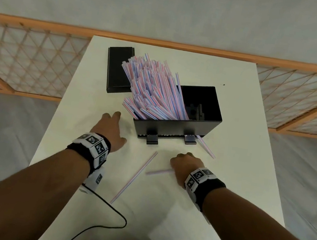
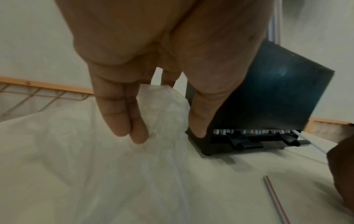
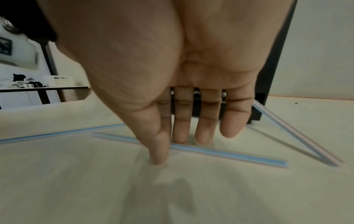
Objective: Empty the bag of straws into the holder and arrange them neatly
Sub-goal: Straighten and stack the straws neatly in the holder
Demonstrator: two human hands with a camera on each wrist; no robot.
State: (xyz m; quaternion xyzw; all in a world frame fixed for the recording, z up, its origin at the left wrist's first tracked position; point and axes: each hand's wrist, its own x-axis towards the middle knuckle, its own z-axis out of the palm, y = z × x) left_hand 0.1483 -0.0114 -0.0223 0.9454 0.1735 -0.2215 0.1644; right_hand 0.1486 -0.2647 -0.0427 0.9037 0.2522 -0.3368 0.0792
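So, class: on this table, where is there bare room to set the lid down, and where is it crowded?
Bare: the table's right strip, beside the holder, and the far right corner behind it. Crowded: the near middle, where loose straws lie between the left hand and right hand; the far left, where the lid and leaning straw bundle sit.

We see a white table [image 1: 238,175] carrying everything here. On it stands a black holder [image 1: 175,127], open at the top, with a heap of striped straws [image 1: 154,89] leaning out over its left end. Just behind and to the left lies a flat black lid [image 1: 118,69]. A clear plastic bag [image 2: 86,159] is spread on the tabletop left of the holder. Three loose straws lie on the bare surface: a long one [image 1: 133,178] near the front, a shorter one [image 1: 158,171] beside it, and another [image 1: 206,147] by the holder's right foot. A black cable [image 1: 109,210] curls across the near edge.
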